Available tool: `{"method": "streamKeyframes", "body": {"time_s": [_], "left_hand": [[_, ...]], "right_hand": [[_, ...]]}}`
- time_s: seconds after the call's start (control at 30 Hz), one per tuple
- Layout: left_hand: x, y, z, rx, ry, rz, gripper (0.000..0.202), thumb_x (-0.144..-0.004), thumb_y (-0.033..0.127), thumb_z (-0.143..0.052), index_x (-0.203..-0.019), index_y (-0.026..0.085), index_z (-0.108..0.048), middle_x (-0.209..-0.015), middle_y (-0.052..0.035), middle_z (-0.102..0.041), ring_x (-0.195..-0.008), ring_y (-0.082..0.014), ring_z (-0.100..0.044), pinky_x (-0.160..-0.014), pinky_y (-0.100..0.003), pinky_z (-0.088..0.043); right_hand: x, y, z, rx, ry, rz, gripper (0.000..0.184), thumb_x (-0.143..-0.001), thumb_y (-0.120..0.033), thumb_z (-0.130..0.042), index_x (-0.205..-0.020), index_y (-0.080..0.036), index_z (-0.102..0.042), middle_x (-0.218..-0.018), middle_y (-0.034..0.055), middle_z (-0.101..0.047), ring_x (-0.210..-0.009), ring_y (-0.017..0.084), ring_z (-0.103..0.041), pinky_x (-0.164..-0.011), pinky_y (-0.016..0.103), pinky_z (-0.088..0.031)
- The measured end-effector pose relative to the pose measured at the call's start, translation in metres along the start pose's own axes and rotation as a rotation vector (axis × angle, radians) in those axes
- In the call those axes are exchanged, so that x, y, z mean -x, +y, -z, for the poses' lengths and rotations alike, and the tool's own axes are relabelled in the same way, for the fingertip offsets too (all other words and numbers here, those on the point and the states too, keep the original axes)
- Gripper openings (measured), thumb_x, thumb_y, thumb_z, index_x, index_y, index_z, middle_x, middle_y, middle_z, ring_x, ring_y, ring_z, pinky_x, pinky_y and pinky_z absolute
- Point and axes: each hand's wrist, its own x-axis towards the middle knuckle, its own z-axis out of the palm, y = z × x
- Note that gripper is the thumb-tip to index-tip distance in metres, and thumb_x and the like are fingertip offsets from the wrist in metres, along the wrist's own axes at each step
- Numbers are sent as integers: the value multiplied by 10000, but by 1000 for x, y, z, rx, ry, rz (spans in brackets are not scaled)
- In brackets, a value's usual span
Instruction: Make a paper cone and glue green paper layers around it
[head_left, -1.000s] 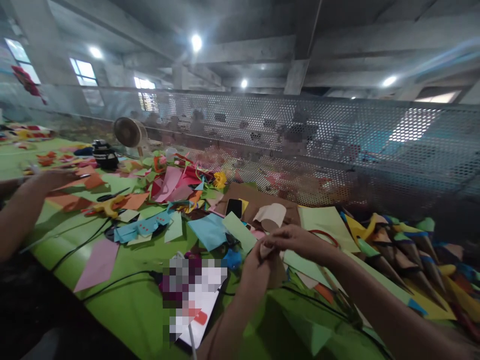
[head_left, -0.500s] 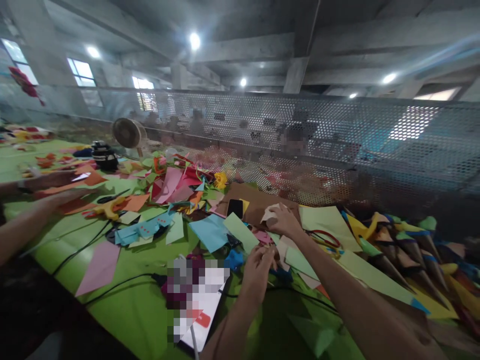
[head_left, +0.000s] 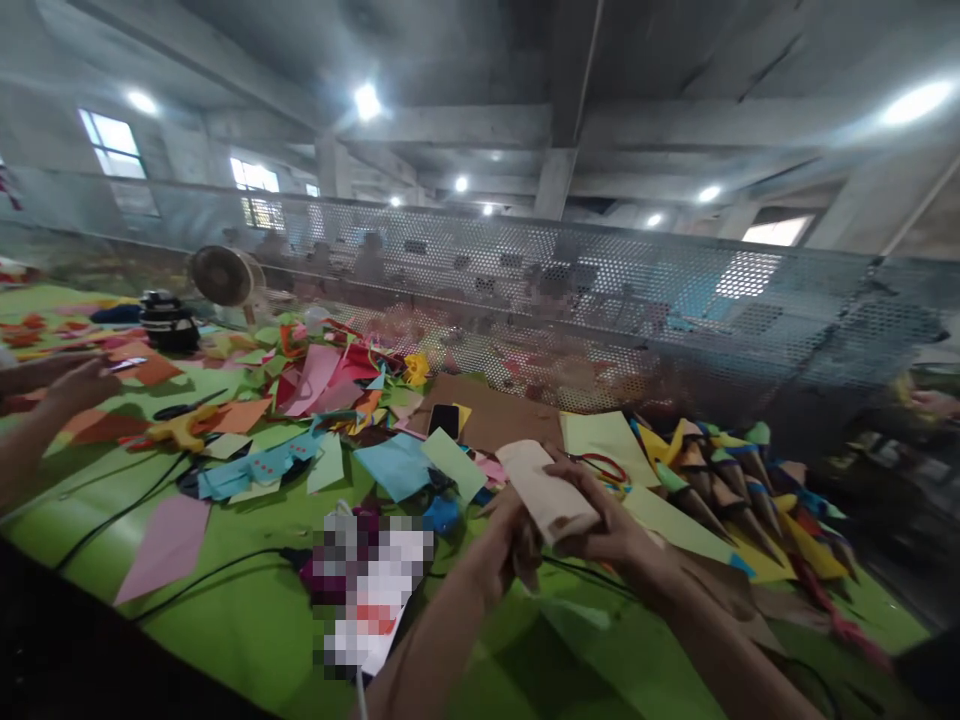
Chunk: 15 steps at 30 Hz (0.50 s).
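A cream, curled sheet of paper (head_left: 541, 488) is held above the green table, in front of me. My right hand (head_left: 604, 515) is closed on its right side, fingers along the upper edge and thumb near the lower end. Close against the paper's lower left side is my left hand (head_left: 510, 545), its fingers curled in; what they hold, if anything, is hidden. Beyond the hands lie a brown sheet (head_left: 502, 405), a dark phone (head_left: 444, 420) and red-handled scissors (head_left: 606, 465). Pale green paper (head_left: 456, 465) is left of the cream sheet.
Paper cones (head_left: 724, 480) stand bunched at right. A partly blurred white power strip (head_left: 401, 565) and black cables (head_left: 225, 575) lie nearer. At left are a yellow glue gun (head_left: 176, 430), a co-worker's hands (head_left: 71, 385), a bottle (head_left: 169, 325) and a fan (head_left: 225, 277). Mesh (head_left: 420, 270) runs behind.
My right hand has lifted the cream paper off the brown sheet and brought it nearer, beside my left hand. The view has turned right. The co-worker's hands have shifted.
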Motion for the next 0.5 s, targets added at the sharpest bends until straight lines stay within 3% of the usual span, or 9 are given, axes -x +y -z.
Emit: {"method": "streamKeyframes", "body": {"time_s": [0.1,0.2,0.27,0.33,0.5], "left_hand": [[8,-4,-12,-18,2,-64,628,-664,531,-758,-1179,213,-590,-761,5,-667,-500,-89,-543,-444,-176,-350],[19,-6,-20,-43,12,-91,704,-644,430,-802,-1263,244,-525,-927,-21,-708,-615,-117,-634,-498,-175,-426],[28,-7,-22,-9,-16,-52,669,-640,386,-816,-1234,233,-548,-981,-39,-718,-718,-152,-675,-573,-198,-491],[36,-11,-21,66,-26,24,602,-658,407,-806,-1180,195,-596,-989,-64,-728,-811,-191,-695,-643,-233,-533],[51,-24,-9,204,30,180,667,-721,572,-727,-1223,147,-617,-1018,-127,-736,-963,-276,-701,-799,-346,-562]], "right_hand": [[26,-7,-11,225,84,24,676,-660,-274,-753,-1293,-271,-516,-1484,110,-451,-1333,338,-448,-944,407,-498],[37,-5,-19,313,331,91,474,-731,-328,-715,-1189,-253,-618,-1369,108,-580,-1294,338,-500,-1007,468,-453],[40,-1,-21,249,548,82,316,-773,-393,-687,-1046,-235,-695,-1183,101,-699,-1171,335,-600,-999,489,-460],[39,2,-18,111,709,25,319,-775,-458,-689,-970,-209,-726,-1038,105,-751,-1074,337,-655,-952,489,-502],[34,7,15,-103,786,45,431,-865,-534,-539,-1119,-224,-696,-1003,91,-766,-1034,298,-694,-851,455,-579]]}}
